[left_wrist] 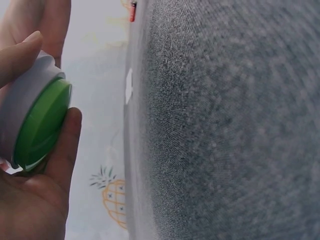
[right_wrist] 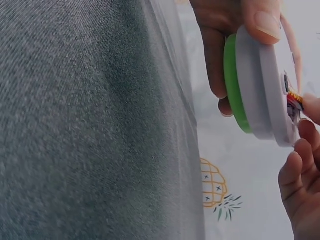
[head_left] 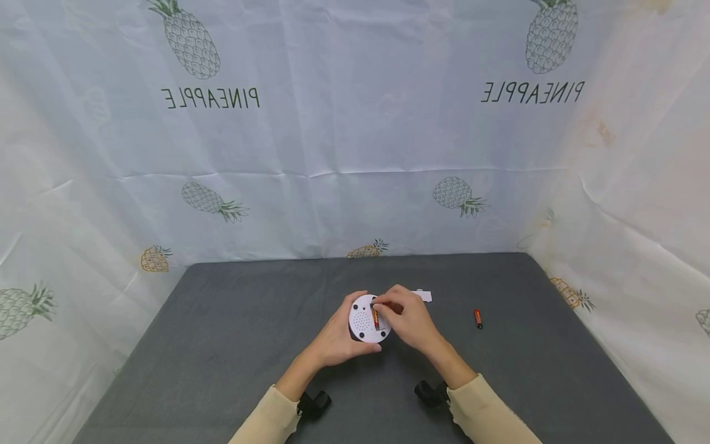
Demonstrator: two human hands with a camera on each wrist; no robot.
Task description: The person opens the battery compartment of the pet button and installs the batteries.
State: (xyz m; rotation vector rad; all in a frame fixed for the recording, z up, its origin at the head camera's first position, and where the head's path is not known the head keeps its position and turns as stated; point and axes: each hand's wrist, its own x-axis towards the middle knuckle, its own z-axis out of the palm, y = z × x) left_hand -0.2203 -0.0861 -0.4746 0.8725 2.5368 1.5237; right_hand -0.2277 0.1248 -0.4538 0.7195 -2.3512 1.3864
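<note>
A round white device with a green face (head_left: 362,319) is held above the table, its perforated white underside and battery compartment turned up. Round its rim curls my left hand (head_left: 334,339), thumb at the near edge and fingers at the far side. The green face (left_wrist: 47,120) shows in the left wrist view. My right hand (head_left: 409,317) pinches at the upper end of a red-and-black battery (head_left: 376,318) lying in the compartment. In the right wrist view the thumb meets the battery (right_wrist: 296,97); its far end is hidden.
Another battery (head_left: 478,319) lies on the dark grey table (head_left: 249,345), right of the hands. Just beyond the right hand is a small white cover (head_left: 424,295), partly hidden by it. White pineapple-print curtains (head_left: 344,135) hang behind and beside the table.
</note>
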